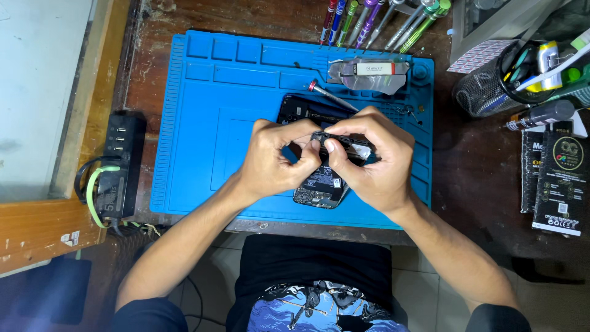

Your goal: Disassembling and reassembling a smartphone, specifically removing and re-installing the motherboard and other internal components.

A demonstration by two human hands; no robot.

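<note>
Phone part (344, 142), small and dark, sits pinched between my left hand (273, 161) and right hand (372, 163). Both hover over an opened phone (316, 184) on the blue mat (196, 123); a screwdriver (332, 95) lies near.

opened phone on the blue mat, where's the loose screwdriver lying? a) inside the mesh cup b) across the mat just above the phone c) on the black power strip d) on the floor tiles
b: the red-tipped screwdriver lies slanted on the blue mat, just beyond the top of the opened phone, above both hands.
</note>
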